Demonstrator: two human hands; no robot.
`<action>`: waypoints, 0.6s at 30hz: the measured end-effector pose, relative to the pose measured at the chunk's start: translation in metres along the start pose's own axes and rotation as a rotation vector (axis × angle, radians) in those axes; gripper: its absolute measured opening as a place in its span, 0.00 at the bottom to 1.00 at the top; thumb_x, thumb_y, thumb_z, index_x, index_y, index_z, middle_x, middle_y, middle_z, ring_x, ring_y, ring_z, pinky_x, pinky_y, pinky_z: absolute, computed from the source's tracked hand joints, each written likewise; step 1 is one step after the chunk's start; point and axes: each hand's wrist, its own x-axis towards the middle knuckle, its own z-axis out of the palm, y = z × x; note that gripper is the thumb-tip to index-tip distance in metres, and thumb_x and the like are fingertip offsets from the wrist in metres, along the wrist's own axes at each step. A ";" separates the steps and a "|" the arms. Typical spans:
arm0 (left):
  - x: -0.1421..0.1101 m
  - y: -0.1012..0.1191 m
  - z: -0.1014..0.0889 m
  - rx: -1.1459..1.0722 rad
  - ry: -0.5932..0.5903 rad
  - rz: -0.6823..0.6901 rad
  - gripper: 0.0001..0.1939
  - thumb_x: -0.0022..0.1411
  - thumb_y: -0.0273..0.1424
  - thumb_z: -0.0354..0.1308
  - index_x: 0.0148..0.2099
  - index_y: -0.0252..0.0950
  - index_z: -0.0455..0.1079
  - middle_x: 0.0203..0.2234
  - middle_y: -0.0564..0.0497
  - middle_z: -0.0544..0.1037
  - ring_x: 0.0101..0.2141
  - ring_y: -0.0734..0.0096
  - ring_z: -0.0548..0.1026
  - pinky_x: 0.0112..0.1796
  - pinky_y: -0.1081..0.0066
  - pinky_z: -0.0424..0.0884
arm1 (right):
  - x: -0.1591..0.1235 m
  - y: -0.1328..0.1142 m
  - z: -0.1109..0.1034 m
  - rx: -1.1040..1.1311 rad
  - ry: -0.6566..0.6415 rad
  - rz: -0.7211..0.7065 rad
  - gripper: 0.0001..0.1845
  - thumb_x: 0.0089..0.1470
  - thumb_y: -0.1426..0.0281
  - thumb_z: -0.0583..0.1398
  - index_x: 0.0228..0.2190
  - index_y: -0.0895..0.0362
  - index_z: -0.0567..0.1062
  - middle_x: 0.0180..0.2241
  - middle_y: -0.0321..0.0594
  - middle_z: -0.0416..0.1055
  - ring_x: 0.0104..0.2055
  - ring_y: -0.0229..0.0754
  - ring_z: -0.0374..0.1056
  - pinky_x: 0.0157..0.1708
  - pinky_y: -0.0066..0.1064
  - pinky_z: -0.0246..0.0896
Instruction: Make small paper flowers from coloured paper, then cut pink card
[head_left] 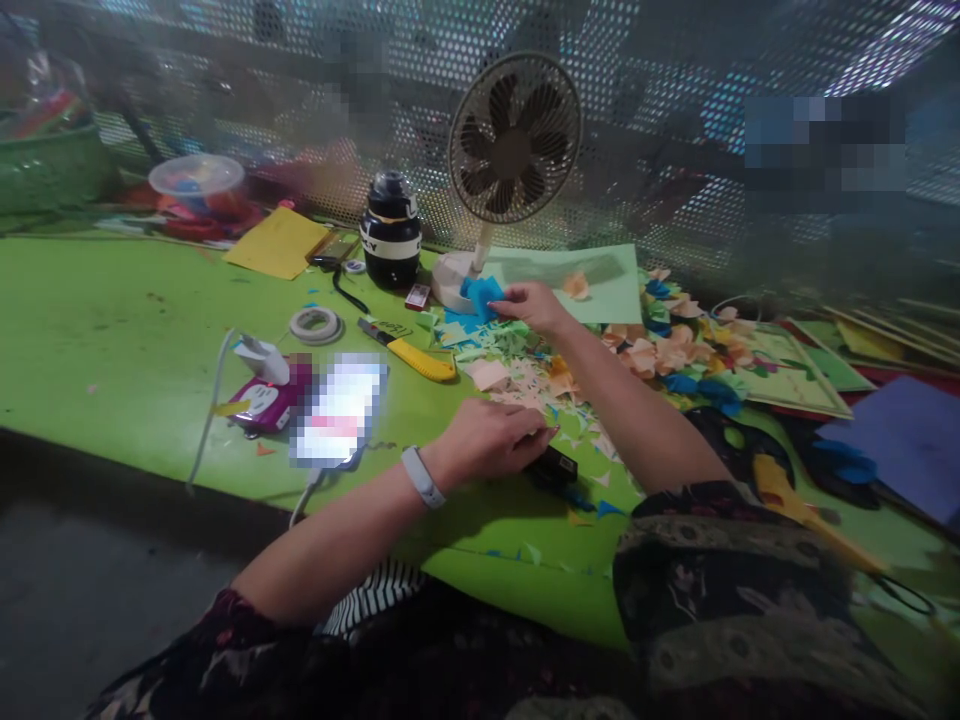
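My right hand (534, 305) reaches far across the green table (120, 330) and pinches a blue piece of paper (484, 295) next to the base of a small fan (514, 140). My left hand (491, 440) rests near the table's front edge with fingers curled over a small black object (556, 466). A white band sits on that wrist. Between the two hands lies a scatter of paper scraps (525, 370) in green, peach and blue.
A yellow utility knife (416, 357), a tape roll (316, 324), a black jar (391, 235) and a yellow sheet (277, 242) lie to the left. Peach and blue paper flowers (675, 350), a pale green sheet (600, 280) and a purple sheet (907, 440) lie right. A phone (339, 412) and charger (266, 395) sit near the front.
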 end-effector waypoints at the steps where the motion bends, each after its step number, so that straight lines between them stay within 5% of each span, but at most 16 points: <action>1: 0.001 -0.002 -0.002 -0.064 0.046 -0.036 0.15 0.70 0.35 0.52 0.31 0.36 0.72 0.23 0.51 0.78 0.22 0.76 0.71 0.24 0.73 0.61 | -0.001 0.000 0.001 0.051 -0.002 -0.002 0.18 0.40 0.66 0.75 0.21 0.58 0.71 0.21 0.33 0.72 0.25 0.36 0.68 0.33 0.31 0.67; 5: 0.013 -0.018 -0.017 -0.443 0.495 -0.370 0.06 0.66 0.33 0.59 0.44 0.38 0.73 0.34 0.48 0.80 0.33 0.73 0.76 0.32 0.73 0.70 | -0.015 -0.005 0.001 0.122 -0.023 -0.093 0.23 0.34 0.61 0.77 0.21 0.57 0.71 0.20 0.32 0.70 0.25 0.35 0.66 0.30 0.29 0.64; 8: 0.020 -0.034 -0.025 -0.727 0.796 -0.631 0.20 0.60 0.33 0.67 0.54 0.42 0.68 0.52 0.45 0.75 0.53 0.65 0.73 0.48 0.68 0.71 | -0.037 -0.015 0.002 0.019 -0.059 -0.204 0.23 0.37 0.58 0.76 0.20 0.57 0.70 0.20 0.32 0.68 0.25 0.35 0.63 0.28 0.29 0.60; 13: 0.024 -0.047 -0.025 -1.125 0.753 -0.962 0.24 0.57 0.29 0.68 0.54 0.39 0.66 0.41 0.48 0.78 0.41 0.70 0.77 0.42 0.70 0.73 | -0.077 -0.034 0.009 -0.216 -0.110 -0.400 0.23 0.42 0.53 0.72 0.20 0.57 0.71 0.21 0.32 0.66 0.26 0.34 0.59 0.27 0.29 0.53; 18: 0.023 -0.050 -0.023 -1.135 0.759 -0.977 0.20 0.54 0.20 0.61 0.50 0.37 0.70 0.25 0.57 0.73 0.22 0.80 0.67 0.26 0.77 0.64 | -0.081 -0.034 0.008 -0.020 -0.097 -0.315 0.31 0.37 0.42 0.70 0.20 0.57 0.70 0.19 0.31 0.65 0.23 0.33 0.58 0.24 0.28 0.54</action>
